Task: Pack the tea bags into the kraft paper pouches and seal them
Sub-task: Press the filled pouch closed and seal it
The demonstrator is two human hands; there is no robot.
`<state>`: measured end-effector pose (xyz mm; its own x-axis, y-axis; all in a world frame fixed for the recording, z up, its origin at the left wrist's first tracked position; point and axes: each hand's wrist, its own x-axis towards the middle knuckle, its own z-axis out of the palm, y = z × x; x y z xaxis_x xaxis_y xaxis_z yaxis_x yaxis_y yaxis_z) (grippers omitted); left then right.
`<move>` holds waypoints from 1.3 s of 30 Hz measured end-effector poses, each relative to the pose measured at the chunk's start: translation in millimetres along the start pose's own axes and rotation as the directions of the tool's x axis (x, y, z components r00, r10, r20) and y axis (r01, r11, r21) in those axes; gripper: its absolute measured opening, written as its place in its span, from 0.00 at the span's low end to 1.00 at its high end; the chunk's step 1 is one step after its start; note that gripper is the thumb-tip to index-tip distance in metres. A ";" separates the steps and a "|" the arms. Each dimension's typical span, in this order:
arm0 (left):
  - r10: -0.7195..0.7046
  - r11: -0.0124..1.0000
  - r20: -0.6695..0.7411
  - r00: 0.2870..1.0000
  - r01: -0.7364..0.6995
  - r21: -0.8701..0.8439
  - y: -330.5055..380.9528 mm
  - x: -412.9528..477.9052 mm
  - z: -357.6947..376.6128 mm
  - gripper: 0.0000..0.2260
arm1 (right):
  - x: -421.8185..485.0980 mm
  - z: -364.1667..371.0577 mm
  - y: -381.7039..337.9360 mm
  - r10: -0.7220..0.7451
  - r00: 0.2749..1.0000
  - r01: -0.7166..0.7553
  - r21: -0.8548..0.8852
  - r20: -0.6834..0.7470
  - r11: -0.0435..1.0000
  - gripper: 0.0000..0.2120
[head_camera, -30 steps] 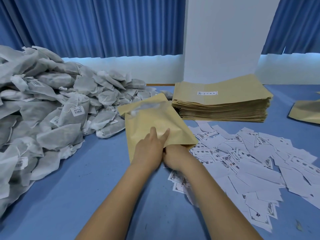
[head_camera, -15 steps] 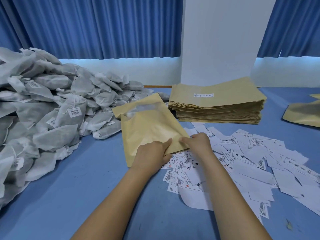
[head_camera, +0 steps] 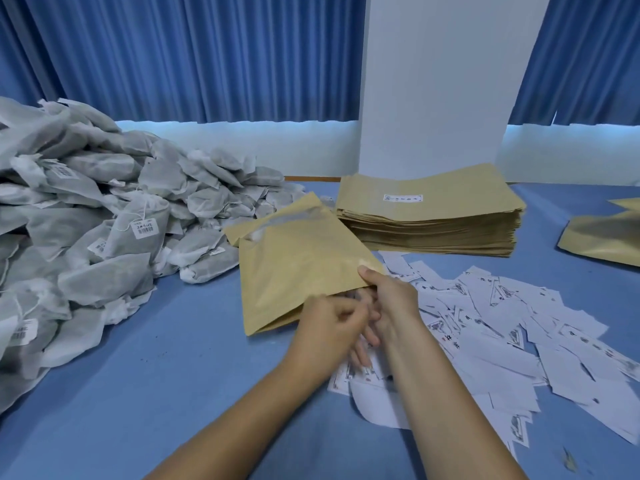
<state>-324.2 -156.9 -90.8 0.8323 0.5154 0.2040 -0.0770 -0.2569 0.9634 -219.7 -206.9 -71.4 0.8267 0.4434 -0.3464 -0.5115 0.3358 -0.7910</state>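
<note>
A kraft paper pouch lies tilted on the blue table, its open mouth pointing away toward the tea bags, with grey-white filling showing inside. My right hand pinches the pouch's near right corner, thumb on top. My left hand sits at the pouch's near edge with fingers curled against the right hand; blur hides whether it holds anything. A big heap of grey-white tea bags with barcode tags fills the left side.
A thick stack of flat kraft pouches stands behind, in front of a white pillar. Several loose white printed labels are scattered on the right, some under my hands. Another pouch lies at the far right edge.
My left hand slid right along the pouch's near edge until it met my right hand. My right hand shifted back onto the pouch's near right corner. The pouch stayed in place.
</note>
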 end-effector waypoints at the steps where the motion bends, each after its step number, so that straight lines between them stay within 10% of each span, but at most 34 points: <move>1: -0.183 0.966 0.051 0.982 0.189 -0.178 2.0 -1.2 4.9 0.15 | 0.3 0.3 0.0 0.000 1.000 0.000 0.031 -0.008 1.000 0.08; 4: -0.489 0.721 0.132 0.862 0.485 -0.495 4.4 11.2 -6.7 0.19 | 5.1 4.2 5.2 -0.057 0.997 0.059 0.038 -0.043 0.998 0.06; 9: -0.572 0.487 0.024 0.820 0.363 -0.795 -9.3 19.6 -18.7 0.15 | 6.4 10.5 11.2 -0.089 0.994 0.091 0.035 -0.058 0.995 0.05; 39: -0.490 0.710 -0.210 0.846 0.248 -0.659 -14.2 16.5 -19.9 0.13 | -10.5 23.0 37.2 -0.050 0.983 0.082 -0.181 0.177 0.980 0.11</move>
<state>-320.3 -128.5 -97.6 0.6264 0.7339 -0.2628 -0.2102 0.4837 0.8496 -252.7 -180.0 -85.5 0.7965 0.5663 -0.2121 -0.3910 0.2147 -0.8950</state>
